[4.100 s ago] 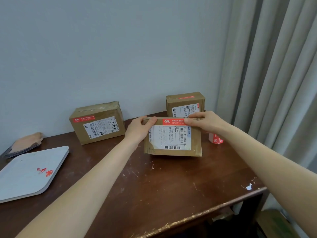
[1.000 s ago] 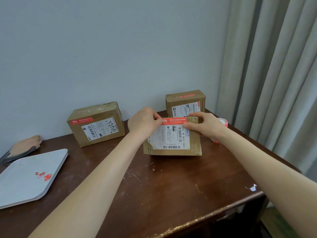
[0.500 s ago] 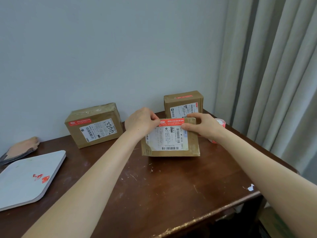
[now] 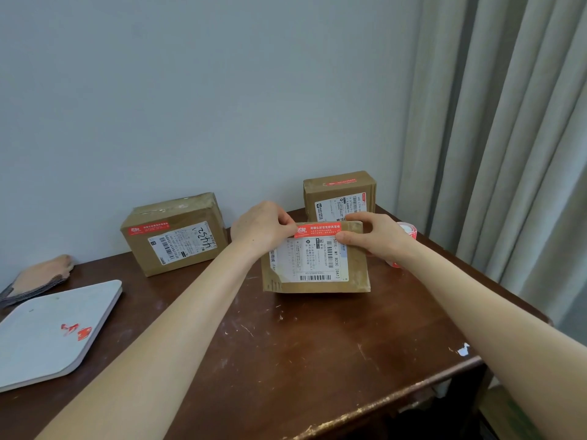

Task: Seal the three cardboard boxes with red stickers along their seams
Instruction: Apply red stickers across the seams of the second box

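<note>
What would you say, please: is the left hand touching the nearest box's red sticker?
Touching: head view shows the left hand pinching an end of the red sticker.

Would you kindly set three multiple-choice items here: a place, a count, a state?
1. The sticker roll lies: A) on the white tray B) behind the right hand C) on the floor
2. Cardboard boxes on the table: A) two B) three C) four
3. The red sticker on the front box is: A) crumpled B) held at both ends C) loose on the table

1B, it peeks out past that hand; 2B, left box, back box, front box; 3B, left hand and right hand at its ends.
</note>
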A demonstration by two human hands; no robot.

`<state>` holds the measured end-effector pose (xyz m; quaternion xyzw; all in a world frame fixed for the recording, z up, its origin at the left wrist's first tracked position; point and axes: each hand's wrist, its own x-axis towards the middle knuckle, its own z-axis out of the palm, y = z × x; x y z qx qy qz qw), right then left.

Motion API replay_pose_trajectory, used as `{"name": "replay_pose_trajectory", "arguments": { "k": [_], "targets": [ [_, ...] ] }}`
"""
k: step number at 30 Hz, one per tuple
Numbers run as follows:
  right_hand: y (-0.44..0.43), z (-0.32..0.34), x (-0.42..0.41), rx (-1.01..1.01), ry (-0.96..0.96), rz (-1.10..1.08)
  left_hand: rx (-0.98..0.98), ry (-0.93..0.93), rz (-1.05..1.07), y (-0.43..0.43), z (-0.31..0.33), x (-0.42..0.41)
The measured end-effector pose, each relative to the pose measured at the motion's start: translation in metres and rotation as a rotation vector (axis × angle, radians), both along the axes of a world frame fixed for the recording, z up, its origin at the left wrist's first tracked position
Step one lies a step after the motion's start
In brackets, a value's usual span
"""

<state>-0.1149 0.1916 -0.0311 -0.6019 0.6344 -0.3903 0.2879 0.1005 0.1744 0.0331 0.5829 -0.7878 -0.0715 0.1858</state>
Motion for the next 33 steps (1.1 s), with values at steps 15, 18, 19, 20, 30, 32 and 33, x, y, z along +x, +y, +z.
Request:
{"name": "replay_pose_trajectory", "arguments": {
  "k": [15,18,19,20,30,32,33],
  "targets": [
    [0.003,0.003,0.002,0.006,-0.022,-0.003,0.061,0.085,-0.044,0.006,0.004,0.005],
    [0.005,0.003,0.002,-0.001,-0.016,-0.003,0.065,0.093,-0.058,0.007,0.003,0.005],
    [0.005,0.004,0.003,-0.002,-0.015,-0.002,0.069,0.098,-0.061,0.008,0.004,0.006],
    [0.006,0.004,0.003,-0.002,-0.016,0.0,0.073,0.104,-0.062,0.008,0.004,0.006],
    [0.007,0.004,0.002,0.001,-0.028,0.007,0.134,0.144,-0.099,0.013,0.01,0.007],
    [0.008,0.004,0.002,0.005,-0.027,0.014,0.14,0.15,-0.107,0.012,0.011,0.007],
    [0.008,0.005,0.002,0.004,-0.028,0.015,0.142,0.154,-0.112,0.013,0.011,0.008]
  ]
}}
